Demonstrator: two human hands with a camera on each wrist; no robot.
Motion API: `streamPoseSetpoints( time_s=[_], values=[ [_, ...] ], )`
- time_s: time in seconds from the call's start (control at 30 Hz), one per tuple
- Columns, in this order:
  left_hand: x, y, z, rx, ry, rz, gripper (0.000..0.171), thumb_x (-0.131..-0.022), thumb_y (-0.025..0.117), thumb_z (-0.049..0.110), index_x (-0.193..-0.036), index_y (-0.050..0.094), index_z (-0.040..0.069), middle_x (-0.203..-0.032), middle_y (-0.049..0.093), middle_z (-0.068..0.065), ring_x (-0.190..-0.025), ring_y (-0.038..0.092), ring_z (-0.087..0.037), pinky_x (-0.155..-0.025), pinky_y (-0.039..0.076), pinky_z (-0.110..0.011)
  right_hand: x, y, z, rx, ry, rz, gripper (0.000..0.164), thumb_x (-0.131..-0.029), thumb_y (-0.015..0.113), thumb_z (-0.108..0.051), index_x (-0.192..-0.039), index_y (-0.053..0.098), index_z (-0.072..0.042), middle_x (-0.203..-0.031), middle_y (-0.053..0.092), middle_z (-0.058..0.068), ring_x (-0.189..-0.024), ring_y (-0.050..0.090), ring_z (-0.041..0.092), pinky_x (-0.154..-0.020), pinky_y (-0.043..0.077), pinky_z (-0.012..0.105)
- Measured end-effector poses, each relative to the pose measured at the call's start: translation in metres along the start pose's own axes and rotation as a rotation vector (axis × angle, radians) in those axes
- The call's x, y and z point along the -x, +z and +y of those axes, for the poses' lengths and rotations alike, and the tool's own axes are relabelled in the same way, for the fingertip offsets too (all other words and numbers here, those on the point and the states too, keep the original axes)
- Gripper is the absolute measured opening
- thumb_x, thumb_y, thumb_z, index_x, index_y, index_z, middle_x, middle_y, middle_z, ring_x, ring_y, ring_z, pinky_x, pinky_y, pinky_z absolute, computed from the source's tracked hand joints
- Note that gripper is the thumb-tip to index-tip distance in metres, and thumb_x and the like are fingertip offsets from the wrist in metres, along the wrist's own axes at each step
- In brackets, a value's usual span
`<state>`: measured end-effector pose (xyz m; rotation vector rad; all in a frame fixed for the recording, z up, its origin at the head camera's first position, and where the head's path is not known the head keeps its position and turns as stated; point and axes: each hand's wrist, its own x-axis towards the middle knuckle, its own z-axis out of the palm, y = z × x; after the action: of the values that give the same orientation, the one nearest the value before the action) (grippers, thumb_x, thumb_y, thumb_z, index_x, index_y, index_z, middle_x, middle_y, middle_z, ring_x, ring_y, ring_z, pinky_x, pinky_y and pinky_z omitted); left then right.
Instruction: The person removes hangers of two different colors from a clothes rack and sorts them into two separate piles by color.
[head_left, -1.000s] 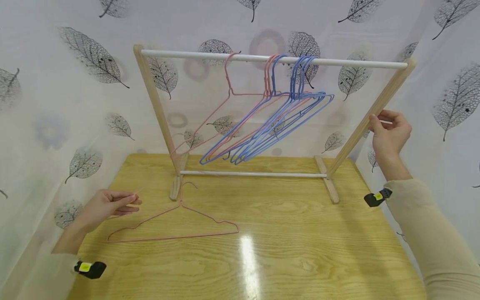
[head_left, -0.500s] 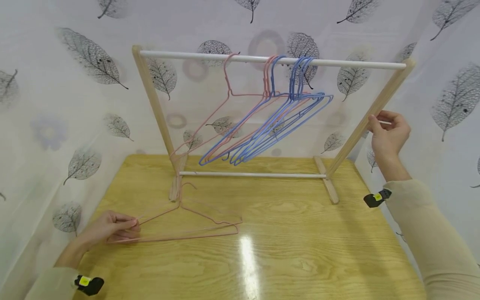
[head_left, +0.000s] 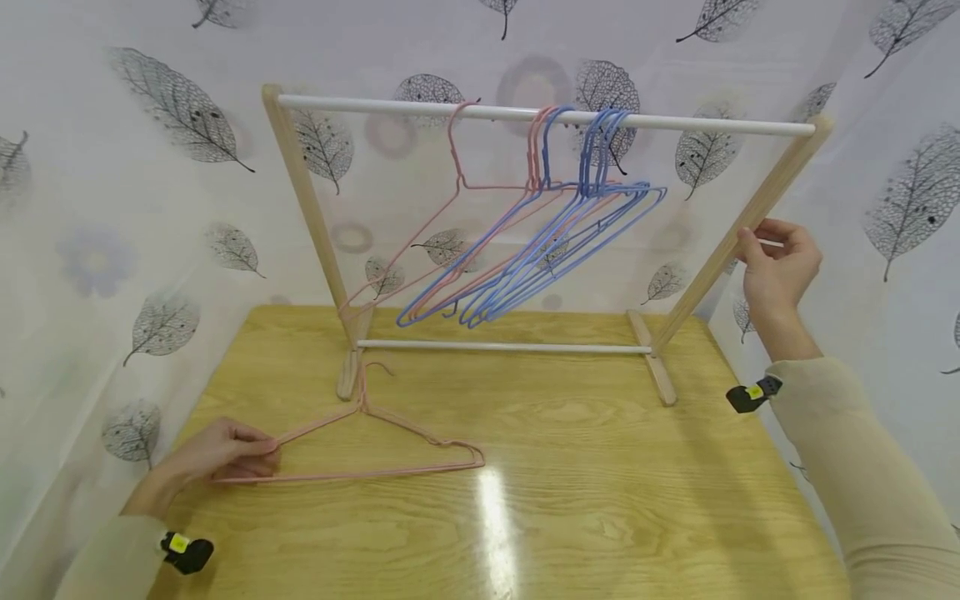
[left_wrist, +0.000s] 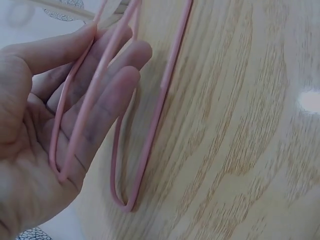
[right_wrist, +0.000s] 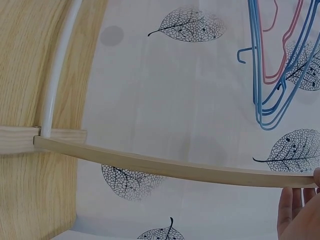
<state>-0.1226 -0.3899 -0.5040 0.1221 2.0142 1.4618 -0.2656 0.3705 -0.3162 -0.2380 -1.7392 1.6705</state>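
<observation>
Between thumb and fingers, my left hand (head_left: pixel 228 450) holds a thin pink clothes hanger (left_wrist: pixel 86 111) by one end. The hanger's corner lies against the palm in the left wrist view. Close below it a second pink hanger (left_wrist: pixel 161 100) lies on the table, and the two nearly overlap in the head view. At the right, my right hand (head_left: pixel 783 262) pinches the wooden upright (head_left: pixel 772 193) of a small clothes rack partway up. In the right wrist view only some fingers (right_wrist: pixel 286 210) show at the edge of that upright.
The rack's white rail (head_left: pixel 712 125) carries several blue hangers (head_left: pixel 585 158) and pink hangers (head_left: pixel 459 167), mostly bunched right of centre. A lower white bar (head_left: pixel 510 347) joins its wooden feet (head_left: pixel 662 379) on the wood-grain table (head_left: pixel 570 483). Leaf-patterned cloth (head_left: pixel 832 192) surrounds the table.
My left hand has come down with the pink hanger, bringing it over the one on the table. The right hand stays on the upright.
</observation>
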Motion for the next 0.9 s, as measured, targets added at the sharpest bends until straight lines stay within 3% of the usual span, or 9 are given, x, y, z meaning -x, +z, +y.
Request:
streamPoseSetpoints(
  time_s=[0.2, 0.37, 0.5, 0.67, 0.9],
  values=[
    [-0.001, -0.003, -0.001, -0.048, -0.036, 0.100, 0.047, -0.103, 0.070, 0.019, -0.129, 0.063, -0.020, -0.104, 0.083, -0.009, -0.092, 0.081, -0.012, -0.085, 0.070, -0.032, 0.001, 0.002, 0.000, 0.016, -0.015, -0.002, 0.015, -0.094, 0.078, -0.006, -0.103, 0.071, -0.016, -0.100, 0.065, -0.007, -0.082, 0.066, 0.004, -0.070, 0.061, 0.008],
    [-0.001, -0.006, -0.001, -0.123, -0.006, 0.175, 0.049, -0.104, 0.070, 0.022, -0.130, 0.063, -0.019, -0.108, 0.083, -0.008, -0.094, 0.079, -0.004, -0.087, 0.067, -0.021, 0.001, 0.002, 0.000, 0.025, -0.024, 0.002, 0.015, -0.094, 0.077, -0.006, -0.102, 0.071, -0.017, -0.099, 0.065, -0.007, -0.081, 0.066, 0.003, -0.070, 0.061, 0.007],
    [-0.002, -0.009, 0.006, -0.095, 0.025, 0.226, 0.048, -0.106, 0.066, 0.020, -0.131, 0.061, -0.021, -0.105, 0.083, 0.002, -0.094, 0.078, -0.003, -0.087, 0.067, -0.021, 0.000, 0.002, 0.000, 0.049, -0.027, 0.007, 0.014, -0.095, 0.077, -0.007, -0.102, 0.071, -0.017, -0.099, 0.065, -0.008, -0.081, 0.067, 0.003, -0.071, 0.061, 0.007],
    [-0.003, -0.009, 0.029, -0.114, 0.143, 0.314, 0.047, -0.107, 0.064, 0.018, -0.134, 0.059, -0.020, -0.105, 0.081, 0.015, -0.095, 0.078, -0.001, -0.085, 0.069, -0.025, 0.000, 0.001, 0.001, 0.044, -0.026, 0.008, 0.014, -0.094, 0.077, -0.006, -0.102, 0.071, -0.017, -0.098, 0.066, -0.007, -0.081, 0.066, 0.003, -0.070, 0.061, 0.007],
    [-0.013, 0.002, 0.070, -0.091, 0.348, 0.373, 0.025, -0.109, 0.060, 0.017, -0.130, 0.073, 0.010, -0.111, 0.078, 0.022, -0.098, 0.078, 0.001, -0.085, 0.067, -0.018, -0.001, 0.001, 0.002, 0.018, -0.013, 0.012, 0.015, -0.093, 0.078, -0.006, -0.099, 0.071, -0.017, -0.097, 0.066, -0.006, -0.081, 0.066, 0.004, -0.069, 0.061, 0.007]
  ],
)
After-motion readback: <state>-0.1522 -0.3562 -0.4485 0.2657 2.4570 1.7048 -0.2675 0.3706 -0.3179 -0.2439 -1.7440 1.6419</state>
